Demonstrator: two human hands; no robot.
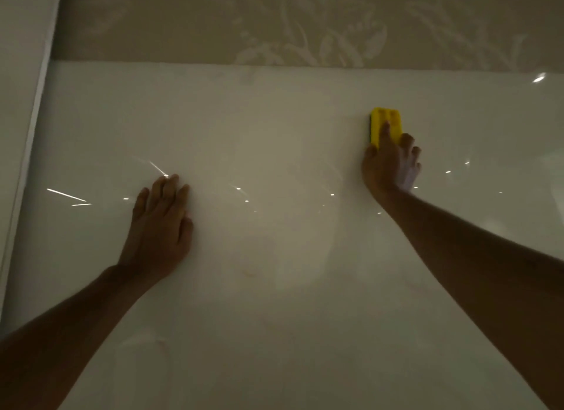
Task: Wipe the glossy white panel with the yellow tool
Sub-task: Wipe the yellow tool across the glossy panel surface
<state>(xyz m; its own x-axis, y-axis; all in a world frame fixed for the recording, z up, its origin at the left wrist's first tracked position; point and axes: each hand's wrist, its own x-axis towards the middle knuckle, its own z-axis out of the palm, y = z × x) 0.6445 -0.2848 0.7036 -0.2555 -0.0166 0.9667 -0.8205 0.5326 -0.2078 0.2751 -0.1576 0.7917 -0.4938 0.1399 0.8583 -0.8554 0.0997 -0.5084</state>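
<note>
glossy white panel [274,128], matt patterned wallpaper [305,21]

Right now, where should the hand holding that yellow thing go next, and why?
Probably sweep sideways, towards the left. The right hand presses the yellow tool flat near the top edge of the glossy white panel, and a wide stretch lies between it and the left hand, which rests flat on the panel.

Left hand [158,223]: palm flat, fingers together and extended, forearm bare, reaching up from lower left. Right hand [390,162]: raised higher, fingers curled in a grip, forearm bare, extended from lower right. Hands well apart.
</note>
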